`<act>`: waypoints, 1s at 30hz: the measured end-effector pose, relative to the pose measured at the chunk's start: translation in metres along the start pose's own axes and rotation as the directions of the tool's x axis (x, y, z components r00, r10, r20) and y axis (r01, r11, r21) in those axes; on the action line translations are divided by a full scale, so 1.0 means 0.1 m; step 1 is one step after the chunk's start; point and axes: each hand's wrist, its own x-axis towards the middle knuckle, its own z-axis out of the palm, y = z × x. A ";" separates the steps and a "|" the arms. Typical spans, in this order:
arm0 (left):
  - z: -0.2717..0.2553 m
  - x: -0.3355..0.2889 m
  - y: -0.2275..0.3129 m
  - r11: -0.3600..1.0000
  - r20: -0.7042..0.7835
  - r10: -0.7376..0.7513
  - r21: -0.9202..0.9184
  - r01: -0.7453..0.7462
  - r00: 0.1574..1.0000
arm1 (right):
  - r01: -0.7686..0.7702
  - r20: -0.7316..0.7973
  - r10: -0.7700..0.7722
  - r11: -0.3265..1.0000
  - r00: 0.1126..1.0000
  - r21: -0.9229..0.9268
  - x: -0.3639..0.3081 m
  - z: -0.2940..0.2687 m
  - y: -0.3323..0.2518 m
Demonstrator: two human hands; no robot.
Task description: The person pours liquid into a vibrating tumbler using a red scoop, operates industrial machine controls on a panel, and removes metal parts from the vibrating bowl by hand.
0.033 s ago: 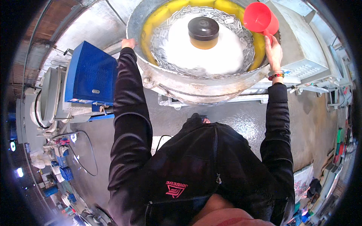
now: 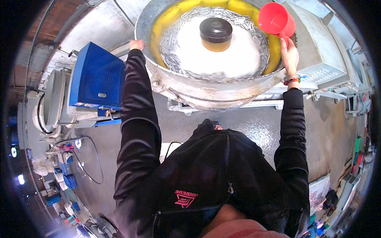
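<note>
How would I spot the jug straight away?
Find the big round metal tub at the top. At its right side, the right hand holds the jug by its handle. It is bright red, unlike the yellow lining and black-capped centre post nearby.

Between the left hand (image 2: 137, 45) and right hand (image 2: 290, 57), the grey tub (image 2: 214, 93) lay open to reach over its near rim. The black-capped post (image 2: 216, 29) blocked a straight crossing at the middle; the red jug (image 2: 274, 19) obstructed the far right, and a blue box (image 2: 97, 77) crowded the left forearm (image 2: 137, 89). The cropped far rim was hard to judge.
</note>
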 end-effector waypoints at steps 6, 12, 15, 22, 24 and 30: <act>0.09 0.05 -0.03 0.982 0.063 0.098 0.157 -0.107 0.993 | -0.041 -0.019 0.043 0.996 0.999 0.074 -0.03 -0.06 -0.03; 0.12 0.17 -0.11 0.995 0.059 0.035 0.092 -0.040 0.998 | -0.049 0.003 0.049 0.994 0.999 0.094 -0.03 -0.06 -0.04; 0.18 0.17 -0.09 0.999 -0.005 -0.018 0.040 0.018 1.000 | -0.016 -0.018 0.018 0.992 1.000 0.129 -0.02 -0.05 -0.02; 0.22 0.35 -0.20 0.850 0.122 0.295 0.421 -0.318 0.948 | -0.003 -0.024 0.005 0.998 1.000 0.066 0.00 -0.04 0.03; 0.26 0.42 -0.29 0.755 0.163 0.330 0.546 -0.364 0.930 | 0.063 -0.028 -0.060 0.988 0.998 0.142 0.00 -0.01 0.08; 0.41 0.62 -0.41 0.525 0.220 0.432 0.727 -0.443 0.874 | 0.148 -0.018 -0.147 0.980 0.989 0.132 0.07 0.07 0.21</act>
